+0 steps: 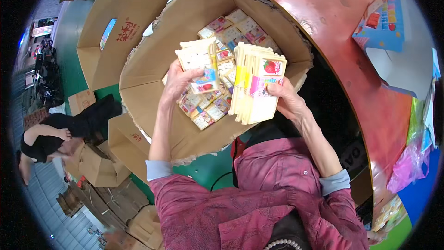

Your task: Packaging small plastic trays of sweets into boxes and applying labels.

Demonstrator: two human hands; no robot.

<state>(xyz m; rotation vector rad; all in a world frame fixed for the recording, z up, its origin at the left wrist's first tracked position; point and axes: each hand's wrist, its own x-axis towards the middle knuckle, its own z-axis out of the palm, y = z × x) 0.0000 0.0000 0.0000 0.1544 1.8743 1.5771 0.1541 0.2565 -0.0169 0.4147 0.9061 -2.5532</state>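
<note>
My left hand (178,81) is closed on a small bundle of flat cream boards (196,55), its thumb across the printed blue-and-pink band. Over on the right, my right hand (291,99) grips a thicker stack of cream picture boards (259,83), fanned slightly at the left edge. A strawberry picture shows on its top board, and yellow and pink bands cross it. Both stacks are held above a large open cardboard box (148,62) with a torn rim. Inside lie several banded bundles of similar boards (215,111), partly hidden by my hands and the stacks.
A curved red table (319,9) borders the box on the right, bearing a blue printed carton (384,23) and a pink plastic bag (409,171). Another large carton (104,32) stands left. Beyond it, a person in black (55,134) is near cardboard boxes (97,164).
</note>
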